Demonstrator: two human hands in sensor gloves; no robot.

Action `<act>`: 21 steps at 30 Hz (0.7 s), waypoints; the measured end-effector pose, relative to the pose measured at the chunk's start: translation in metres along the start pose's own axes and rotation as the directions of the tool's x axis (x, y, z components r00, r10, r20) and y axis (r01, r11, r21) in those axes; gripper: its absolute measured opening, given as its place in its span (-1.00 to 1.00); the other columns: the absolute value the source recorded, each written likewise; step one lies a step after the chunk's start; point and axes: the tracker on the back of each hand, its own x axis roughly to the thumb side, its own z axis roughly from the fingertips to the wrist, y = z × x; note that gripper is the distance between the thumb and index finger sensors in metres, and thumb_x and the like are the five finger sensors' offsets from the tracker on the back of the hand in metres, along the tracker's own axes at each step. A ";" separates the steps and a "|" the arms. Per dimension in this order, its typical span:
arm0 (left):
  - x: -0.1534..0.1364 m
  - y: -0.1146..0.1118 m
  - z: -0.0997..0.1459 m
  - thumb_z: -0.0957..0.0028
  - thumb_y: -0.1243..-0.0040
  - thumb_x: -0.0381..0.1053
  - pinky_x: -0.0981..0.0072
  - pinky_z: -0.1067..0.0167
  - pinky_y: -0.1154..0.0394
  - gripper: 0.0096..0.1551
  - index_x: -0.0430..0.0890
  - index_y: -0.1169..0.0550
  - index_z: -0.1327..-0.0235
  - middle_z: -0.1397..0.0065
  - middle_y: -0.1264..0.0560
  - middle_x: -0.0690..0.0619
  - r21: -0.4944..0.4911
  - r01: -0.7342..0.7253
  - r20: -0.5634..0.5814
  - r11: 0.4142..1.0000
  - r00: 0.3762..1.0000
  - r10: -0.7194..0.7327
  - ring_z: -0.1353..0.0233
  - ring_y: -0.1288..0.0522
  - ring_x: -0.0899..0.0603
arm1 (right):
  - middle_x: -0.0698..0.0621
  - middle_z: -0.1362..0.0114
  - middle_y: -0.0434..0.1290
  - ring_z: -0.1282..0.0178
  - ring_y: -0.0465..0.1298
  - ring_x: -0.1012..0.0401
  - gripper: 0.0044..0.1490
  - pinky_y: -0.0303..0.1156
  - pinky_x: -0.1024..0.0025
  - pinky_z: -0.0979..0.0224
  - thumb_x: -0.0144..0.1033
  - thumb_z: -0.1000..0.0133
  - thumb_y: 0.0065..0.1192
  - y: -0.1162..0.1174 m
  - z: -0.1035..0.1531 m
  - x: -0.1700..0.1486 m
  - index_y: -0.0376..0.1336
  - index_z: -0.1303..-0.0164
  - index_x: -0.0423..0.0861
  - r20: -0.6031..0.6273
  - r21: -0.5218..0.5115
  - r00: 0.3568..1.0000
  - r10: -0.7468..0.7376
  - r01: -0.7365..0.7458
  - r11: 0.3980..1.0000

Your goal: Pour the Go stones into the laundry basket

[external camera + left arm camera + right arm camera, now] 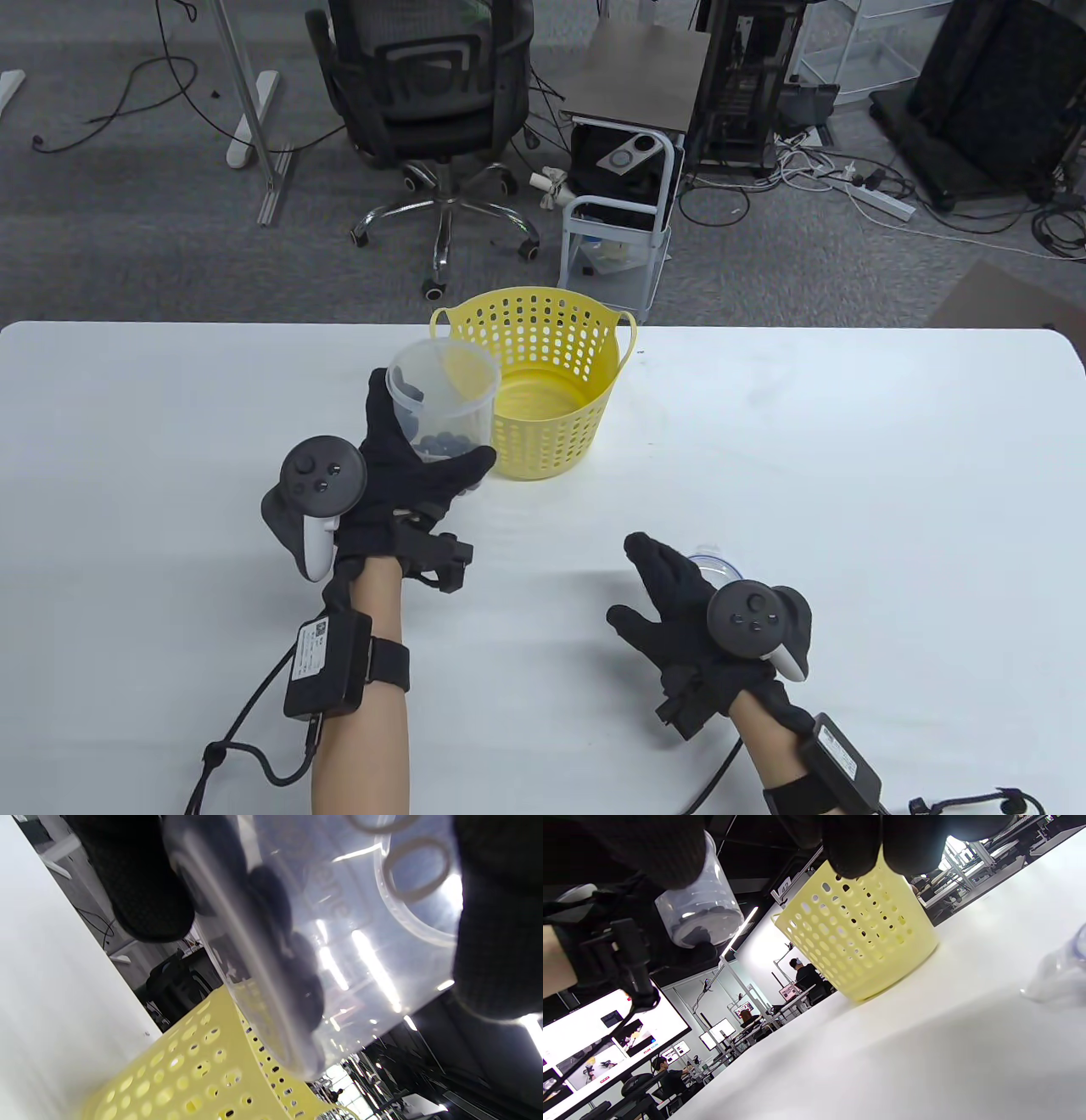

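My left hand (416, 458) grips a clear plastic cup (443, 397) with several dark Go stones (441, 441) at its bottom. It holds the cup above the table, just left of the yellow laundry basket (543, 386), with the cup's rim near the basket's rim. The basket looks empty inside. The left wrist view shows the cup (339, 942) with stones (297, 976) lying along its lower wall, above the basket (203, 1069). My right hand (670, 594) is open and empty above the table at the front right. The right wrist view shows the basket (857, 933) and the raised cup (700, 916).
A clear lid (713, 564) lies on the white table (848, 467) just behind my right hand; it also shows blurred in the right wrist view (1060, 971). Beyond the table's far edge stand an office chair (433, 110) and a small cart (619, 229).
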 end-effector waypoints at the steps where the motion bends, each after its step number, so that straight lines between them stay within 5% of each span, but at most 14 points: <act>1: 0.005 0.001 -0.005 0.64 -0.81 0.53 -0.20 -0.17 -0.67 0.66 0.31 0.06 -0.54 -0.72 -0.24 0.18 0.016 0.020 -0.006 1.000 1.000 -0.019 -0.55 -0.46 -0.31 | -0.29 -0.60 0.20 -0.50 0.25 -0.40 0.10 0.17 -0.35 -0.47 0.24 -0.01 0.36 0.002 0.000 0.001 0.00 -0.57 -0.14 0.004 0.009 1.000 0.006 -0.006 1.000; 12: 0.052 0.002 -0.039 0.69 -0.86 0.49 -0.21 -0.19 -0.63 0.64 0.35 0.00 -0.54 -0.71 -0.26 0.20 0.131 0.396 -0.013 0.909 0.917 -0.398 -0.57 -0.44 -0.29 | -0.28 -0.60 0.20 -0.50 0.26 -0.39 0.10 0.18 -0.35 -0.47 0.26 -0.01 0.33 0.012 0.000 0.014 0.00 -0.57 -0.13 0.058 0.055 0.998 0.022 -0.025 0.998; 21: 0.075 -0.005 -0.049 0.73 -0.90 0.43 -0.21 -0.26 -0.56 0.63 0.42 -0.05 -0.52 -0.71 -0.27 0.23 0.141 0.655 0.009 0.743 0.749 -0.662 -0.60 -0.39 -0.24 | -0.29 -0.61 0.20 -0.50 0.27 -0.38 0.10 0.18 -0.35 -0.46 0.27 -0.02 0.30 0.018 0.002 0.020 -0.01 -0.58 -0.13 0.082 0.087 0.996 0.020 -0.028 0.996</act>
